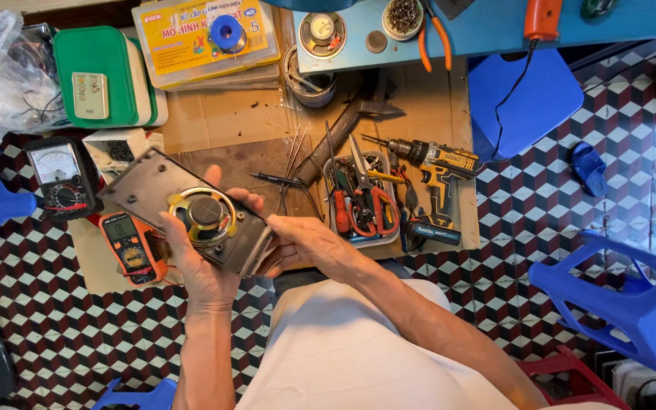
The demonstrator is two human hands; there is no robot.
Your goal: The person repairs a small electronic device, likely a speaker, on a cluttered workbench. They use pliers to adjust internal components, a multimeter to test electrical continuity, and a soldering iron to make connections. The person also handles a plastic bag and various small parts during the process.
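I hold a flat grey panel with a round speaker fixed to it, gold frame and dark magnet facing up. My left hand grips the panel from below, thumb near the speaker's rim. My right hand clasps the panel's right edge, fingers curled under it. The panel tilts, its far corner pointing up-left over the cardboard work surface.
A tray of tools with red-handled scissors and a cordless drill lie right. An analogue meter and an orange digital multimeter sit left. A green box, blue stools, another speaker and pliers surround.
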